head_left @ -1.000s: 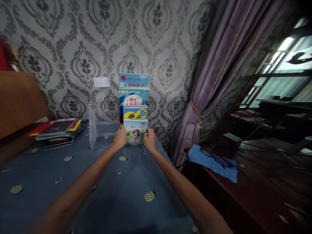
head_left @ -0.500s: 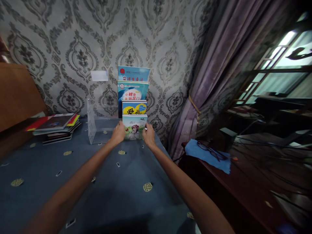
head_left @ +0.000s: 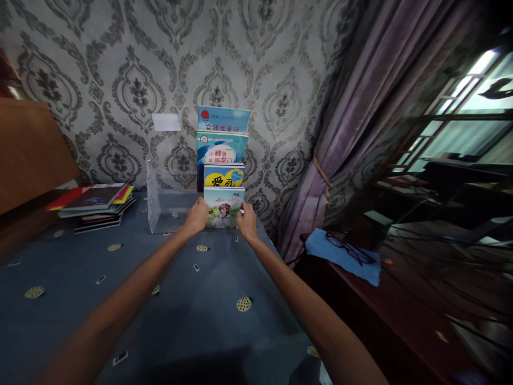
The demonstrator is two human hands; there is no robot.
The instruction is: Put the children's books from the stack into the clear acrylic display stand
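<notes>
A clear tiered rack (head_left: pixel 160 208) stands on the blue cloth against the patterned wall, with several children's books upright in its right half. My left hand (head_left: pixel 196 216) grips the left edge of the front book (head_left: pixel 223 206), which has a green cover with a girl on it. My right hand (head_left: pixel 246 222) grips its right edge. Behind it rise a yellow-covered book (head_left: pixel 223 175) and two blue-covered books (head_left: pixel 222 136), each higher than the one before.
A stack of flat books (head_left: pixel 94 206) lies at the left on the blue patterned table cloth (head_left: pixel 180 299). To the right, a dark wooden desk (head_left: pixel 401 315) carries glasses on a blue cloth (head_left: pixel 344 254). A purple curtain (head_left: pixel 352 117) hangs beside a window.
Both hands stay on the front book's edges. The view has shifted slightly; the hands and book sit a little higher in the picture than a second ago.
</notes>
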